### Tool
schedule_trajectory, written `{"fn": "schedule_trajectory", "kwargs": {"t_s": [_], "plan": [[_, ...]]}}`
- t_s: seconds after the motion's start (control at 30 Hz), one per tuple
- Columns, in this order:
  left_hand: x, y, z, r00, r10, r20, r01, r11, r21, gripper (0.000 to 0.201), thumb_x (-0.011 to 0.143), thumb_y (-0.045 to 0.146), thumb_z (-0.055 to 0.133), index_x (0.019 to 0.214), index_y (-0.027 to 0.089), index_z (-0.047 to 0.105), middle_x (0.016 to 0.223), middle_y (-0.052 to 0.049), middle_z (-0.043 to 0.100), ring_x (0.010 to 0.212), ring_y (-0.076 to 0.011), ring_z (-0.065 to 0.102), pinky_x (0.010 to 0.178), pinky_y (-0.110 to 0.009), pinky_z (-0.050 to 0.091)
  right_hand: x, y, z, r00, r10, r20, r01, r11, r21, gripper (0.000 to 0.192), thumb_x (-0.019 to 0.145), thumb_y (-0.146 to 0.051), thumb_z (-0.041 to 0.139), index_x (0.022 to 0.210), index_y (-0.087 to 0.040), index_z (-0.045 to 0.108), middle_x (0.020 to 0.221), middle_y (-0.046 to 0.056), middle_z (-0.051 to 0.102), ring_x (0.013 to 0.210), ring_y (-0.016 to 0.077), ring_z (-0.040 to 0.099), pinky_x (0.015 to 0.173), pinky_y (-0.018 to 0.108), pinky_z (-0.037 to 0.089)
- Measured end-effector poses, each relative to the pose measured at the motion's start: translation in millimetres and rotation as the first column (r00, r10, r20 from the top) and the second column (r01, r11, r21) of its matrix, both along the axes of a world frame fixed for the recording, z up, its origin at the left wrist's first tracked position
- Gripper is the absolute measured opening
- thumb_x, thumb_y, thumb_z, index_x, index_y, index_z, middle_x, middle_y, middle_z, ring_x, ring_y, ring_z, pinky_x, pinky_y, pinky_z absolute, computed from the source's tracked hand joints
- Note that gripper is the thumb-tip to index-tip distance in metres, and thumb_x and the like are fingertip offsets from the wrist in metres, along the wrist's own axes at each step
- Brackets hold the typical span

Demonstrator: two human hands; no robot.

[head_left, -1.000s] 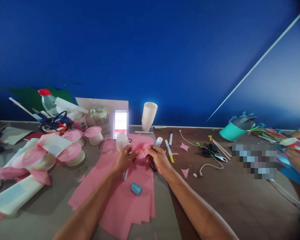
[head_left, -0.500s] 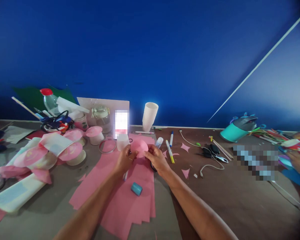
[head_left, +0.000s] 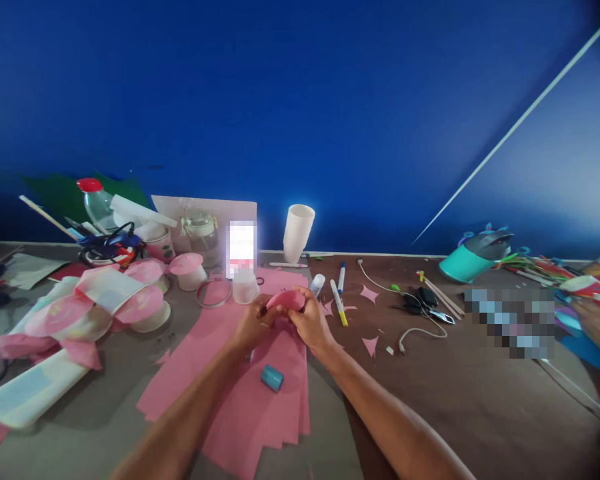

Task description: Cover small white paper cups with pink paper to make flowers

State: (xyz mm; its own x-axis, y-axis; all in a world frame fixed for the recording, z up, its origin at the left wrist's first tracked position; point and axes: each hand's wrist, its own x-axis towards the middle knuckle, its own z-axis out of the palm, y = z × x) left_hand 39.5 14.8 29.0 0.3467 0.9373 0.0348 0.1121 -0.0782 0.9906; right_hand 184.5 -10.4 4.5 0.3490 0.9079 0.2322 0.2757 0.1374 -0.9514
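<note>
Between both hands is a round piece of pink paper (head_left: 286, 301), tilted and slightly curved, above a fanned stack of pink sheets (head_left: 260, 413). My left hand (head_left: 255, 325) pinches its left and lower edge. My right hand (head_left: 310, 319) grips the right edge, thumb in front and fingers behind. On the pink sheets, nearer to me, lies a blue-green cylindrical cap (head_left: 272, 378). A small white cup (head_left: 245, 287) stands upside down just beyond my left hand. A white glue stick (head_left: 318, 285) is close behind my right hand.
Paper cups with pink paper tops (head_left: 187, 270) crowd the left side. A stack of white cups (head_left: 299, 233) stands by the blue wall. Right of my hands lie a yellow marker (head_left: 339, 303), pink scraps (head_left: 369, 295), a cable (head_left: 420, 332) and keys (head_left: 443, 317). Another person's hand (head_left: 597, 327) is far right.
The pink paper circle has tipped from facing me to a flatter angle. Both hands have come closer together around it, fingers curling more at its edges.
</note>
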Motion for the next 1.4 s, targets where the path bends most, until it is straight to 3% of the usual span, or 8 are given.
{"fn": "schedule_trajectory", "kwargs": {"t_s": [0.13, 0.3, 0.47, 0.6, 0.7, 0.93, 1.17, 1.4], "plan": [[-0.6, -0.3, 2.7, 1.000, -0.010, -0.020, 0.010, 1.000, -0.008, 0.024, 0.071, 0.041, 0.066, 0.069, 0.018, 0.062, 0.059, 0.003, 0.052, 0.053, -0.0131, 0.051, 0.052, -0.025, 0.039, 3.1, -0.7, -0.1, 1.000, -0.015, 0.024, 0.016, 0.999, -0.034, 0.037, 0.066, -0.019, 0.066, 0.103, -0.021, 0.061, 0.102, 0.007, 0.071, 0.095, 0.0258, 0.066, 0.090, 0.043, 0.053], [-2.3, 4.4, -4.4, 1.000, 0.007, -0.024, -0.007, 1.000, 0.002, 0.012, 0.067, 0.028, 0.061, 0.064, 0.017, 0.065, 0.060, 0.001, 0.057, 0.055, -0.0131, 0.050, 0.055, -0.026, 0.038, 3.4, -2.9, -1.4, 0.998, 0.060, -0.006, -0.060, 0.998, -0.033, 0.041, 0.069, -0.014, 0.060, 0.109, -0.021, 0.059, 0.090, 0.004, 0.072, 0.079, 0.0211, 0.069, 0.072, 0.034, 0.055], [-5.3, 8.8, -13.6, 0.999, 0.022, -0.038, -0.022, 1.000, 0.009, 0.011, 0.069, 0.026, 0.061, 0.063, 0.017, 0.062, 0.054, 0.001, 0.054, 0.053, -0.0128, 0.047, 0.052, -0.025, 0.034, 4.7, -3.3, 5.5, 0.982, 0.173, -0.076, -0.174, 0.985, -0.014, 0.033, 0.069, -0.020, 0.066, 0.102, -0.022, 0.060, 0.071, -0.003, 0.066, 0.063, 0.0162, 0.062, 0.062, 0.029, 0.050], [-6.0, 11.2, -19.2, 0.997, 0.003, -0.072, -0.003, 1.000, -0.003, 0.019, 0.071, 0.036, 0.060, 0.063, 0.019, 0.056, 0.052, 0.004, 0.049, 0.049, -0.0116, 0.045, 0.049, -0.023, 0.032, 7.4, -4.7, 15.7, 0.963, 0.208, -0.172, -0.214, 0.977, -0.018, 0.039, 0.069, -0.032, 0.073, 0.104, -0.023, 0.061, 0.085, -0.001, 0.067, 0.070, 0.0151, 0.060, 0.065, 0.028, 0.050], [-5.2, 11.3, -19.9, 0.995, -0.039, -0.091, 0.039, 0.999, -0.009, 0.024, 0.072, 0.039, 0.060, 0.060, 0.020, 0.051, 0.051, 0.006, 0.046, 0.048, -0.0107, 0.043, 0.048, -0.023, 0.031, 6.4, -4.7, 17.1, 0.964, 0.207, -0.166, -0.215, 0.976, -0.031, 0.041, 0.068, -0.035, 0.074, 0.104, -0.023, 0.061, 0.078, -0.002, 0.065, 0.070, 0.0164, 0.060, 0.068, 0.030, 0.050], [-6.6, 7.2, -11.3, 0.978, -0.132, -0.162, 0.128, 0.991, -0.037, 0.024, 0.073, 0.035, 0.062, 0.060, 0.020, 0.048, 0.054, 0.007, 0.043, 0.048, -0.0096, 0.041, 0.047, -0.023, 0.028, 6.6, -2.7, 15.9, 0.977, 0.128, -0.172, -0.140, 0.988, -0.061, 0.020, 0.074, -0.037, 0.065, 0.086, -0.020, 0.067, 0.075, 0.002, 0.069, 0.072, 0.0190, 0.063, 0.069, 0.031, 0.050], [-3.2, 5.7, -9.0, 0.984, -0.095, -0.149, 0.096, 0.995, 0.006, 0.024, 0.074, 0.038, 0.059, 0.061, 0.020, 0.051, 0.055, 0.005, 0.049, 0.053, -0.0118, 0.045, 0.052, -0.024, 0.032, 6.9, -2.7, 14.5, 0.981, 0.155, -0.116, -0.161, 0.986, -0.041, 0.019, 0.076, -0.036, 0.062, 0.076, -0.020, 0.071, 0.072, 0.002, 0.068, 0.073, 0.0200, 0.061, 0.072, 0.032, 0.048], [-1.0, 6.6, -13.4, 0.997, -0.055, -0.049, 0.055, 0.998, -0.011, 0.022, 0.073, 0.039, 0.057, 0.064, 0.019, 0.054, 0.058, 0.004, 0.050, 0.055, -0.0124, 0.048, 0.054, -0.024, 0.039, 1.9, -5.5, 13.2, 0.983, 0.181, -0.042, -0.181, 0.983, 0.003, 0.022, 0.080, -0.038, 0.061, 0.086, -0.022, 0.074, 0.090, 0.005, 0.072, 0.087, 0.0219, 0.064, 0.083, 0.034, 0.050]]}}
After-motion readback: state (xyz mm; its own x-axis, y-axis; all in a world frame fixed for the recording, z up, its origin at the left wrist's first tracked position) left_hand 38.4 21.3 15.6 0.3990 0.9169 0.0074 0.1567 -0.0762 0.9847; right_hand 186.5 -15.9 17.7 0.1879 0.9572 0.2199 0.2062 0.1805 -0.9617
